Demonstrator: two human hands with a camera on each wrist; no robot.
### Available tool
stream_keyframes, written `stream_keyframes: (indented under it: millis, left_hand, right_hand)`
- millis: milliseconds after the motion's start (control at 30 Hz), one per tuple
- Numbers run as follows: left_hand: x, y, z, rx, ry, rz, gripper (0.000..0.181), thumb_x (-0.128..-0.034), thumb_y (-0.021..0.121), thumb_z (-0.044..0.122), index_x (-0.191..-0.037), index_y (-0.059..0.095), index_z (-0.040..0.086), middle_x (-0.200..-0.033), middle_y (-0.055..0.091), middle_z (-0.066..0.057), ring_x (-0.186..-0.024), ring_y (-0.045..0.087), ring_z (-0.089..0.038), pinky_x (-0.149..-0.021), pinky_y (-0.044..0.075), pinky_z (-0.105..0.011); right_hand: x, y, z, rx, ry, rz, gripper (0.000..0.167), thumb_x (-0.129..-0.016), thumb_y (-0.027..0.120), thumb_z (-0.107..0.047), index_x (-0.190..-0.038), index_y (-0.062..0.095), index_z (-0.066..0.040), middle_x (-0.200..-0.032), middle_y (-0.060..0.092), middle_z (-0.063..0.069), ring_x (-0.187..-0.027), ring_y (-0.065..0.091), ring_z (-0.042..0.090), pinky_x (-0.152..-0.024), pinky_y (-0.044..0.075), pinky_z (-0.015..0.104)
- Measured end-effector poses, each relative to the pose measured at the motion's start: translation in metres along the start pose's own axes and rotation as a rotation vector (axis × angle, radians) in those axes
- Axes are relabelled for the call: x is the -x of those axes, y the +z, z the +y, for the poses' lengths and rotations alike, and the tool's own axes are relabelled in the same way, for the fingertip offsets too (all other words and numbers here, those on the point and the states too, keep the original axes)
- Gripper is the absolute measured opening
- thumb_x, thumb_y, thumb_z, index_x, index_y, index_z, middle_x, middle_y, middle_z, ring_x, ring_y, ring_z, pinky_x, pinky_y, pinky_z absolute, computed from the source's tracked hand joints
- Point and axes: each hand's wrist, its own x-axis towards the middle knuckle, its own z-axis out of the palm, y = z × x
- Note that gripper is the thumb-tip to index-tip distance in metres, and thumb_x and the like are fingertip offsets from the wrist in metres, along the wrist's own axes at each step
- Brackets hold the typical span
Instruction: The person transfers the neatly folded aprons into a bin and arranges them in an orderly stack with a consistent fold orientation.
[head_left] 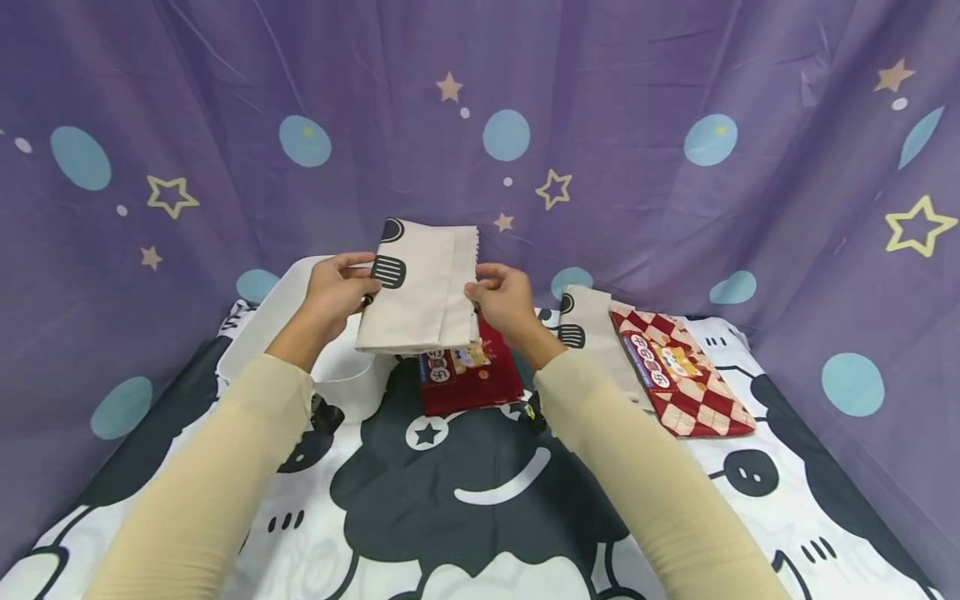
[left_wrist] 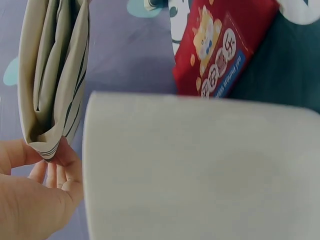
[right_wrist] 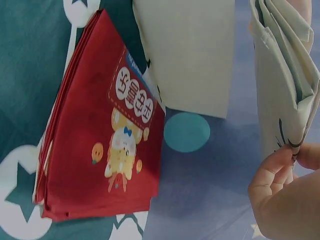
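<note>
Both hands hold up a folded cream cloth (head_left: 423, 287) with black printed shapes, above the bed-like patterned surface. My left hand (head_left: 333, 293) pinches its left edge between thumb and fingers. At the right edge, my right hand (head_left: 506, 300) pinches the cloth in the same way. Several stacked layers of the cloth (left_wrist: 55, 65) show end-on in the left wrist view. Below and partly behind it lies a folded dark red cloth (head_left: 480, 387) with a cartoon animal and white round labels. The red cloth (right_wrist: 100, 165) is nearer in the right wrist view.
A white plastic bin (head_left: 348, 387) stands at the left, close to my left hand; its wall fills much of the left wrist view. To the right lie another folded cream cloth (head_left: 600, 342) and a red-and-white diamond-patterned cloth (head_left: 697, 375). A purple curtain (head_left: 615, 83) hangs behind.
</note>
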Motion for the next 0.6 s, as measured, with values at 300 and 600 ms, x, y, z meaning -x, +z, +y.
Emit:
stream_keyframes:
  millis: [300, 600]
  left_hand:
    - [-0.002, -0.019, -0.005, -0.020, 0.022, -0.018, 0.054, -0.0961, 0.063, -0.002, -0.148, 0.052, 0.006, -0.117, 0.055, -0.006, -0.091, 0.062, -0.010, -0.071, 0.055, -0.022]
    - [-0.004, -0.036, -0.010, -0.048, 0.026, -0.022, 0.054, -0.0967, 0.061, -0.002, -0.149, 0.051, 0.006, -0.117, 0.053, -0.007, -0.095, 0.060, -0.013, -0.072, 0.055, -0.024]
  right_hand:
    - [0.002, 0.019, 0.001, 0.003, -0.023, 0.019, 0.034, -0.094, 0.068, 0.004, -0.128, 0.063, 0.007, -0.084, 0.063, 0.005, -0.077, 0.064, 0.011, -0.063, 0.052, 0.022]
    - [0.004, 0.038, 0.004, -0.010, -0.013, 0.027, 0.036, -0.093, 0.071, 0.001, -0.128, 0.064, 0.006, -0.079, 0.060, 0.002, -0.068, 0.058, 0.010, -0.055, 0.045, 0.020]
